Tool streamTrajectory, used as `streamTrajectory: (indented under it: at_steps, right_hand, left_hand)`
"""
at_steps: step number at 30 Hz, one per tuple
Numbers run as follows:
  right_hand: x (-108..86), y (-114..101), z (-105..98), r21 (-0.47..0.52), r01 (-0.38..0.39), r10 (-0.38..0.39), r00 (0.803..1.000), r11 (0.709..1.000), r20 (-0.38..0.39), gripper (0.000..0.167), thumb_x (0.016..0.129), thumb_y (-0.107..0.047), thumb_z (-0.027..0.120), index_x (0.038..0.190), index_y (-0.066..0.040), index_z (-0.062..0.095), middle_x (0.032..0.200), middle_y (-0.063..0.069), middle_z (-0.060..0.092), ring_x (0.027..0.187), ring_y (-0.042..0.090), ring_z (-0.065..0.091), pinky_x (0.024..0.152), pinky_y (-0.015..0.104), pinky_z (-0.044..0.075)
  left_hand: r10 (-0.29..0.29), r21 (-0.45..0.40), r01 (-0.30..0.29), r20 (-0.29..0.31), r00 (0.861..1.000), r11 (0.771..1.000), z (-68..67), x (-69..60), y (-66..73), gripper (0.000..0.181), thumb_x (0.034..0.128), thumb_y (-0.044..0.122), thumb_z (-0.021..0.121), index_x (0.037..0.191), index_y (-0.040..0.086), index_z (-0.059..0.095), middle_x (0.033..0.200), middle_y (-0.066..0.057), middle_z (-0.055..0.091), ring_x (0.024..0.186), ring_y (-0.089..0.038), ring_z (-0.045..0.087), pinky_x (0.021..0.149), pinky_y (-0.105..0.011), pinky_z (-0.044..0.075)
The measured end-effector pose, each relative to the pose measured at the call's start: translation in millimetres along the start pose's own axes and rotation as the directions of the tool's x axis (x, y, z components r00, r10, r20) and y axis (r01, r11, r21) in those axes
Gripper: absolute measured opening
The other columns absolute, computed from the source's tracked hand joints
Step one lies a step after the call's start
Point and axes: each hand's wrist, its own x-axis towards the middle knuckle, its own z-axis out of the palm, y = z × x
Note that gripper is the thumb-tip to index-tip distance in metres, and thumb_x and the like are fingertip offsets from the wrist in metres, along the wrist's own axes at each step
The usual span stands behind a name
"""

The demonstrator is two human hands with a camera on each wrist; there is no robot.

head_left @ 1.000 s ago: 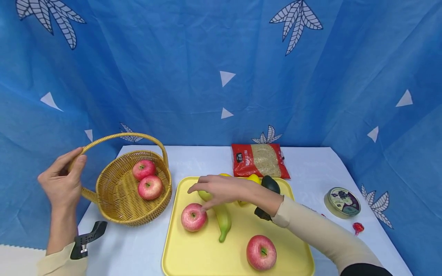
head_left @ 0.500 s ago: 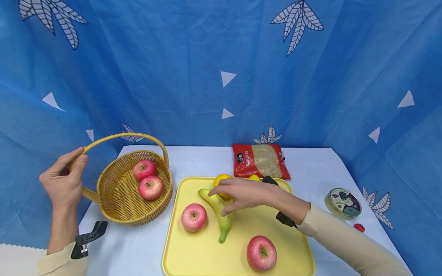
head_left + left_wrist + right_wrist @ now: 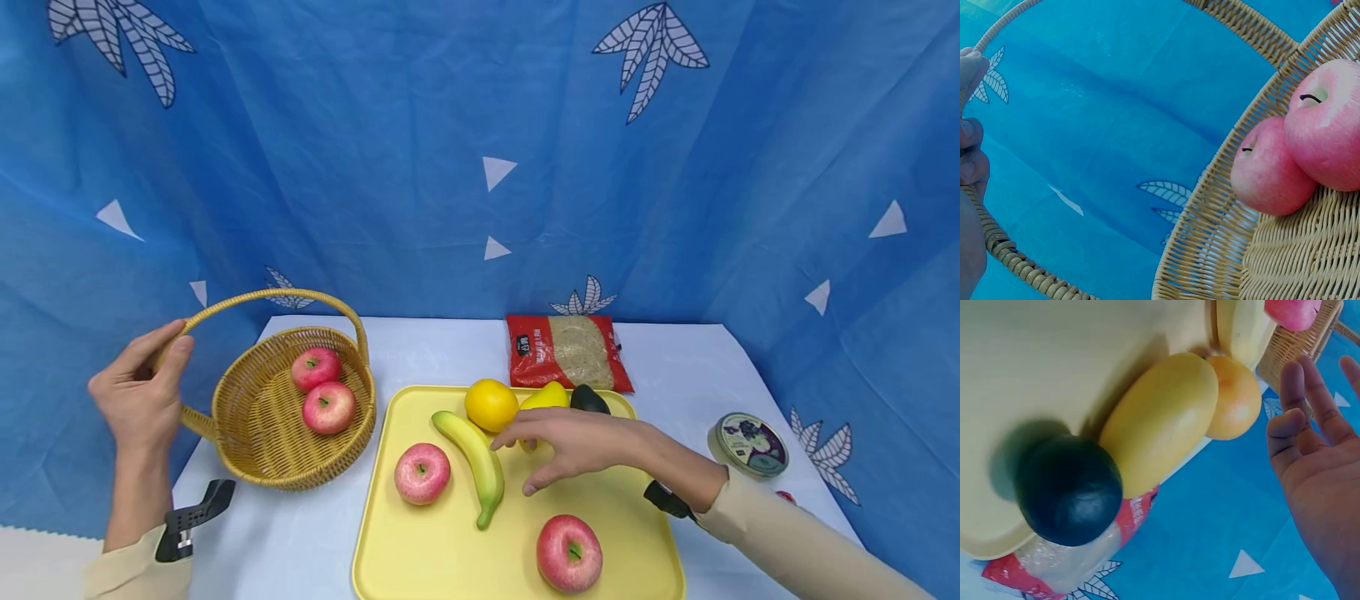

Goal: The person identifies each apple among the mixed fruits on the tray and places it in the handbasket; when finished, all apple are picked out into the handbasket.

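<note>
In the head view, my left hand (image 3: 142, 392) grips the arched handle (image 3: 288, 292) of a wicker basket (image 3: 262, 437) at the left. Two red apples (image 3: 328, 407) lie in it, touching each other. My right hand (image 3: 577, 442) hovers over the yellow tray (image 3: 465, 567), fingers spread and holding nothing. Below and around it on the tray are a banana (image 3: 480, 467), an orange (image 3: 491, 405), a yellow mango (image 3: 1160, 422) and a dark green avocado (image 3: 1069, 487). One apple (image 3: 422, 473) sits left of the banana, another apple (image 3: 568, 553) nearer the front. The hand partly hides the mango and avocado in the head view.
Behind the tray lies a red-and-clear packet of grain (image 3: 570, 352). A round tin (image 3: 748, 445) stands at the right, with a small red object (image 3: 785, 496) partly hidden by the sleeve. A blue curtain (image 3: 420, 167) hangs behind the white table (image 3: 427, 337).
My right hand has drawn back to the right, from over the left apple and banana to near the mango, uncovering the banana and orange. My left hand keeps its grip on the handle.
</note>
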Motion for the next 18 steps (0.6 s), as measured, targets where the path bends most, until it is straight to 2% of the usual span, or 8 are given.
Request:
streamTrajectory:
  at_steps: [5,9,12,18]
  right_hand:
    - [-12.1,2,13,0.011,0.042,-0.042,0.999,0.999,0.014,0.060,0.085,-0.058,0.073,0.140,-0.043,0.053,0.125,-0.022,0.056,0.099,0.002,0.054,0.085,0.026,0.052]
    - [-20.6,6,24,-0.002,0.067,-0.067,0.998,0.998,0.022,0.059,0.086,-0.059,0.072,0.140,-0.045,0.052,0.122,-0.021,0.057,0.100,0.005,0.054,0.086,0.026,0.051]
    - [-27.6,8,30,0.003,0.055,-0.055,0.998,0.998,0.042,0.059,0.086,-0.058,0.073,0.139,-0.045,0.053,0.125,-0.017,0.058,0.104,0.009,0.056,0.088,0.026,0.050]
    - [-39.0,13,41,0.088,-0.009,-0.002,0.991,0.996,0.131,0.060,0.084,-0.057,0.075,0.138,-0.043,0.055,0.131,-0.013,0.057,0.114,0.010,0.053,0.094,0.028,0.050]
  left_hand:
    - [0.003,0.001,-0.003,0.001,1.000,1.000,0.6,-0.1,-0.4,0.020,0.0868,-0.009,0.072,0.106,-0.011,0.074,0.101,-0.010,0.077,0.067,-0.002,0.058,0.058,-0.010,0.041]
    - [0.017,0.002,-0.017,0.013,1.000,1.000,1.7,1.8,-1.7,0.020,0.0868,-0.009,0.072,0.107,-0.012,0.073,0.101,-0.011,0.077,0.066,-0.002,0.058,0.057,-0.010,0.040]
    - [0.019,0.001,-0.019,0.017,1.000,1.000,2.0,2.1,-3.0,0.021,0.0868,-0.009,0.072,0.107,-0.012,0.073,0.102,-0.010,0.077,0.067,-0.001,0.059,0.058,-0.010,0.041]
    - [0.017,-0.011,-0.017,0.004,1.000,1.000,0.2,1.1,-3.7,0.020,0.0865,-0.010,0.071,0.106,-0.013,0.073,0.100,-0.010,0.077,0.066,-0.002,0.056,0.058,-0.010,0.040]
